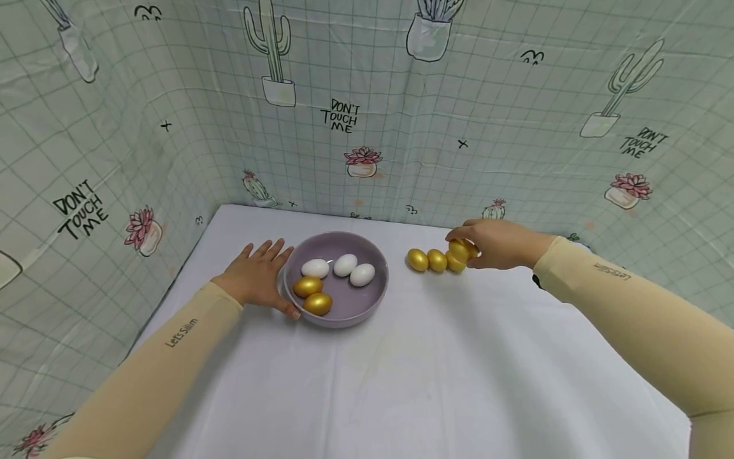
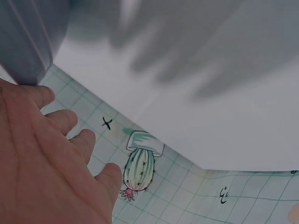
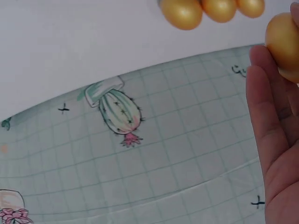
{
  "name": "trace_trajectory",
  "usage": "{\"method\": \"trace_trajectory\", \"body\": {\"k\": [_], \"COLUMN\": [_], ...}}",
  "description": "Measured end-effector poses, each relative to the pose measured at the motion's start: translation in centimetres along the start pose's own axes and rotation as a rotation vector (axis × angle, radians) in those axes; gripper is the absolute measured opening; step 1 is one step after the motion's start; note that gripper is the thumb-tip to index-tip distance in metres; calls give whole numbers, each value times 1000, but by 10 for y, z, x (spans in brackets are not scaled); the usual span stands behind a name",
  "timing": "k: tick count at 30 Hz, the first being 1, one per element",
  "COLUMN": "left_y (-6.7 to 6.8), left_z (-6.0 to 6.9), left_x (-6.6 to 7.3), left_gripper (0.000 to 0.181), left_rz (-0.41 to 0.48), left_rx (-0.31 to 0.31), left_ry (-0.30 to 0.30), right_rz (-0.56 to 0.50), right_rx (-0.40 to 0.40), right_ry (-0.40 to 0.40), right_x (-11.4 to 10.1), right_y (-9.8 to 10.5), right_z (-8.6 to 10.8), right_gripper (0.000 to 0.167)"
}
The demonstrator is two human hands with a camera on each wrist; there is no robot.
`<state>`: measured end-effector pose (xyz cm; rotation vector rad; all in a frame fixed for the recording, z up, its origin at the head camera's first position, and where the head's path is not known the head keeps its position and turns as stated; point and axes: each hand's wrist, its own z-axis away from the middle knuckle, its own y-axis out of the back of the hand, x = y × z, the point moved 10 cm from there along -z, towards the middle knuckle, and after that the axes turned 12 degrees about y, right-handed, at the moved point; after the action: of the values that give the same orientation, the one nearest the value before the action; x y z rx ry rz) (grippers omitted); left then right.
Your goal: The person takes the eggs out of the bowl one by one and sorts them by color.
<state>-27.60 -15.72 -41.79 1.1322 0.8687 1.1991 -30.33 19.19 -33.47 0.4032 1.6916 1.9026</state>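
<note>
A purple bowl (image 1: 344, 315) holds several eggs: three white ones, among them a white egg (image 1: 362, 275), and two gold ones, among them a gold egg (image 1: 318, 304). My left hand (image 1: 260, 277) rests against the bowl's left side, fingers spread and fairly straight; in the left wrist view the hand (image 2: 56, 154) touches the bowl wall (image 2: 32, 42). On the right, my right hand (image 1: 496, 244) pinches a gold egg (image 1: 460, 250) above a row of three gold eggs (image 1: 437, 261). The right wrist view shows the held egg (image 3: 284, 46) at the fingers (image 3: 268, 93).
A white cloth (image 1: 367, 395) covers the table. Behind and to the left hangs a green checked curtain (image 1: 367, 76) with cactus drawings, meeting the table's back and left edges.
</note>
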Motion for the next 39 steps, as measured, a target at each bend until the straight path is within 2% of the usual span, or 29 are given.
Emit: {"method": "trace_trajectory", "body": {"k": [9, 16, 24, 39], "left_y": [1, -2, -4, -2], "left_z": [1, -1, -2, -1], "left_x": [1, -1, -2, -1], "left_gripper": [139, 140, 141, 140], "left_rz": [3, 0, 5, 3], "left_rx": [8, -4, -13, -11], "left_ry": [-5, -3, 3, 6], "right_rz": [-27, -17, -88, -117], "right_rx": [6, -9, -33, -53], "right_ry": [-96, -172, -281, -342], "right_x": [38, 61, 87, 114], "right_y": [-14, -30, -56, -90], "right_z": [16, 20, 20, 12], "right_gripper": [50, 51, 52, 54]}}
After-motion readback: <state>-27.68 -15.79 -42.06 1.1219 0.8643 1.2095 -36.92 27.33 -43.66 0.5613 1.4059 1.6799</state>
